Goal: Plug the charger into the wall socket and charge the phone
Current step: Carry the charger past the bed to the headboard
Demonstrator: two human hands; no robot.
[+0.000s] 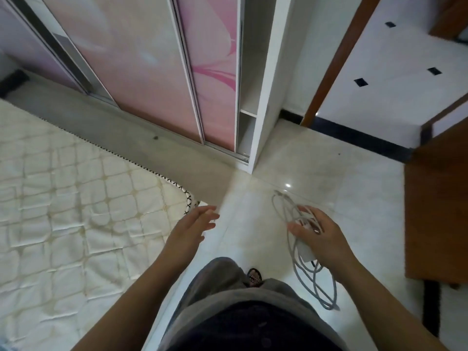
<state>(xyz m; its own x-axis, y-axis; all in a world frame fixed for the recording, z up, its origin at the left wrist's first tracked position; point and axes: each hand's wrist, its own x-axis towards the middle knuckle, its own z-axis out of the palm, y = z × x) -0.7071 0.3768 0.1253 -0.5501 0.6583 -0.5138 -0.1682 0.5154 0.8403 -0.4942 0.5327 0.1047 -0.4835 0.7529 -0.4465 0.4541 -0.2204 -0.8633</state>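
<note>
My right hand [323, 236] is closed around a white charger block [307, 254] and a bundle of its grey-white cable [304, 272]. Loops of the cable hang below the hand and stick out above the fingers. My left hand [195, 224] is held out over the floor with its fingers spread and nothing in it. No phone and no wall socket show in this view.
A quilted white mattress [63, 211] fills the left. A wardrobe with pink sliding doors [152, 72] stands ahead, its white end panel [266, 97] at the centre. A brown wooden door [438, 211] and frame are at the right. Glossy pale tiles [316, 168] cover the floor.
</note>
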